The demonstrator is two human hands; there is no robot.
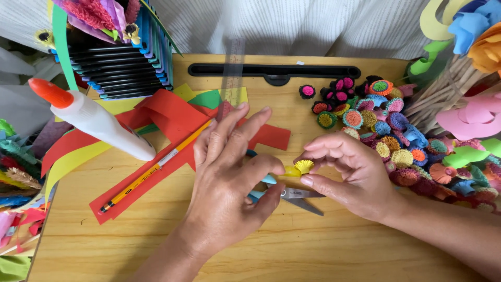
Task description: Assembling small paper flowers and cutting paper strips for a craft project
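- Yellow paper flower (pixel 301 167): small fringed roll, pinched between both hands at the middle of the wooden table (pixel 156 245).
- Left hand (pixel 229 177): thumb and forefinger closed on the left end of the roll; the other fingers spread and lifted.
- Right hand (pixel 347 169): fingertips curled around the fringed right end, thumb below and forefinger above.
- Scissors (pixel 292 196): flat on the table just under the hands, blue handles partly hidden by the left hand, blades pointing right.
- Pencil (pixel 156 169): orange, lying slantwise to the left of the left hand, on top of red paper strips (pixel 167 117).
- Glue bottle (pixel 91 120): white with an orange cap, tilted, far left.
- Ruler (pixel 231 78): clear, far from the hands, running towards the table's far edge.
- Pile of finished paper flowers (pixel 381 125): many colours, to the right and far right of the right hand.
- Black rack of paper sheets (pixel 122 62): far left corner.
- Green and yellow paper strips (pixel 73 162): left, under the red ones.
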